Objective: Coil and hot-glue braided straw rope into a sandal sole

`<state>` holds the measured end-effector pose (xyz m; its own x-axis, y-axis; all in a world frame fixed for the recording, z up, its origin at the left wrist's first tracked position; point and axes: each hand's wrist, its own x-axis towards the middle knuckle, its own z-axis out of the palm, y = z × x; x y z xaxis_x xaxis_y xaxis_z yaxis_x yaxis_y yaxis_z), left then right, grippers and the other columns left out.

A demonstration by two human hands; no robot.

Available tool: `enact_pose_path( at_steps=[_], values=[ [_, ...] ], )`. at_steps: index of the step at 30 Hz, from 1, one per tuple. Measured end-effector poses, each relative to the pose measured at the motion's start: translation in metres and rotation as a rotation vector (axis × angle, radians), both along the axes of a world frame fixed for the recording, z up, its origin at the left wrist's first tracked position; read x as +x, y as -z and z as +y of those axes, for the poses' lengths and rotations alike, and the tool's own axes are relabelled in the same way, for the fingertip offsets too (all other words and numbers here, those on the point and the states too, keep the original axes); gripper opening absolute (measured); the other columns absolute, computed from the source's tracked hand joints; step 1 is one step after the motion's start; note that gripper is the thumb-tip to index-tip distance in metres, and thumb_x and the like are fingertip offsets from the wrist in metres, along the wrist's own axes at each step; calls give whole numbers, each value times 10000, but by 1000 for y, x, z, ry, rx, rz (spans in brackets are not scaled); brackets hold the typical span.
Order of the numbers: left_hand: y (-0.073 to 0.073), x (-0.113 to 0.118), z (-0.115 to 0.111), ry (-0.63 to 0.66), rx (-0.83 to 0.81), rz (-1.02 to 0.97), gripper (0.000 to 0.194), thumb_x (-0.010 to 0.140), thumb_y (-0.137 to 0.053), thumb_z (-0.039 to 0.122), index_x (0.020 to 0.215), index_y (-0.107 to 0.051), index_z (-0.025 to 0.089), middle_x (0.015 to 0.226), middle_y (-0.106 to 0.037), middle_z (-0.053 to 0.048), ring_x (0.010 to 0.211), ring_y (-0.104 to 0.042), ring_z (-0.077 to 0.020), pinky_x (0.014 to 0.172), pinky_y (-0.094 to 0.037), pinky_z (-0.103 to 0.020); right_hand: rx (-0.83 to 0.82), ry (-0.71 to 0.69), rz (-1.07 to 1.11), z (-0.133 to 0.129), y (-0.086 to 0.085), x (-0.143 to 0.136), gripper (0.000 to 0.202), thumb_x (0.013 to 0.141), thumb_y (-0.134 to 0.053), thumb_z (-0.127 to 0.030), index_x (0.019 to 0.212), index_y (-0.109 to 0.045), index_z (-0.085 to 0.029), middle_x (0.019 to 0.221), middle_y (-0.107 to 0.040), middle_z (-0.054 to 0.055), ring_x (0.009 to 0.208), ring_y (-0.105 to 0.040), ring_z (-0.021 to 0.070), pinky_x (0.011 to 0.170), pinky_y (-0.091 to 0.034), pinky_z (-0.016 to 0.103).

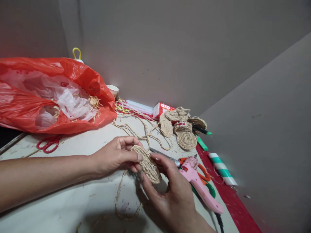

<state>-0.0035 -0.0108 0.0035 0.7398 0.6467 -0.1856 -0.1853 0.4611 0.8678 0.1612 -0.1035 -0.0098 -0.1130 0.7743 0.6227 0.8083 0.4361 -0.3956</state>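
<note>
An oval piece of coiled, braided straw cord [148, 166] is held up above the table. My left hand [121, 152] pinches its upper left end, thumb on the near face and fingers behind. My right hand [171, 191] closes on the other side, thumb at the lower edge and forefinger near the top; its remaining fingers are partly hidden. A loose tail of the cord [118, 191] hangs below and lies on the tabletop. Just beyond my right hand lie a pink glue gun [198, 184] and orange-handled scissors [205, 171], their blades pointing towards the straw piece.
A red plastic bag [97, 126] with white plastic and straw stands at left, red scissors [50, 144] by it. Finished coiled straw pieces [186, 137], a red-and-white box [159, 110] and glue sticks [138, 106] lie at the back. A green-striped roll [222, 169] rests against the right wall.
</note>
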Motion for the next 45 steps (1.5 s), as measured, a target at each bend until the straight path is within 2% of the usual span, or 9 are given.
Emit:
enact_pose_path(
  at_steps=[7,14,18,31,34,37,39,42,45],
  values=[
    [-2,0,0,3,-4,-2,251,726,-697,198,897,-516,171,610,-657,-2,522,-587,-92,587,-474,-220,-23,26,7,0,0,1,351,822,-626,-187,1148,-494,-186,946,-665,57,822,-677,172,760,-564,279],
    [-3,0,1,25,49,9,230,741,-665,179,953,-578,159,603,-639,4,533,-585,-92,585,-473,-219,-43,43,43,1,-3,0,326,823,-618,-206,1126,-499,-193,949,-664,51,834,-680,168,768,-560,268],
    [-4,0,1,20,35,5,211,726,-683,186,903,-572,159,639,-637,1,537,-580,-91,585,-471,-225,-55,51,62,-1,-3,1,322,819,-625,-216,1113,-497,-199,935,-658,41,806,-671,160,739,-559,258],
    [-4,-1,0,49,11,6,237,693,-683,185,883,-546,154,610,-639,-15,531,-568,-103,578,-440,-229,-93,-24,94,1,-6,1,291,794,-638,-165,1052,-516,-216,863,-613,-12,734,-594,121,683,-495,228],
    [-3,-1,1,48,21,18,229,695,-672,178,882,-544,150,627,-648,-22,525,-558,-97,575,-436,-229,-146,-88,127,0,-13,3,313,791,-643,-179,1082,-531,-216,878,-614,-10,750,-579,124,679,-487,230],
    [-2,-1,2,55,26,24,215,705,-671,187,875,-547,145,654,-661,-35,529,-561,-96,584,-442,-236,-189,-136,209,-1,-19,4,223,842,-572,-192,1064,-579,-218,903,-651,2,785,-604,127,685,-496,229],
    [-2,-1,2,67,19,28,220,704,-676,192,874,-544,146,653,-664,-39,530,-569,-101,588,-450,-244,-229,-88,293,0,-22,6,160,861,-551,-189,1001,-625,-220,862,-685,2,761,-632,125,671,-508,224],
    [-4,-2,2,74,13,30,236,706,-683,197,887,-539,150,642,-662,-37,530,-571,-107,584,-458,-248,-376,14,468,3,-25,8,71,814,-622,-210,851,-682,-218,713,-700,-13,626,-636,116,579,-508,197],
    [-5,-3,2,81,27,36,251,697,-695,207,894,-552,143,660,-667,-43,531,-572,-104,574,-464,-243,-549,20,655,6,-29,11,48,758,-690,-253,751,-719,-216,634,-696,-18,537,-604,97,494,-482,158]
  ],
)
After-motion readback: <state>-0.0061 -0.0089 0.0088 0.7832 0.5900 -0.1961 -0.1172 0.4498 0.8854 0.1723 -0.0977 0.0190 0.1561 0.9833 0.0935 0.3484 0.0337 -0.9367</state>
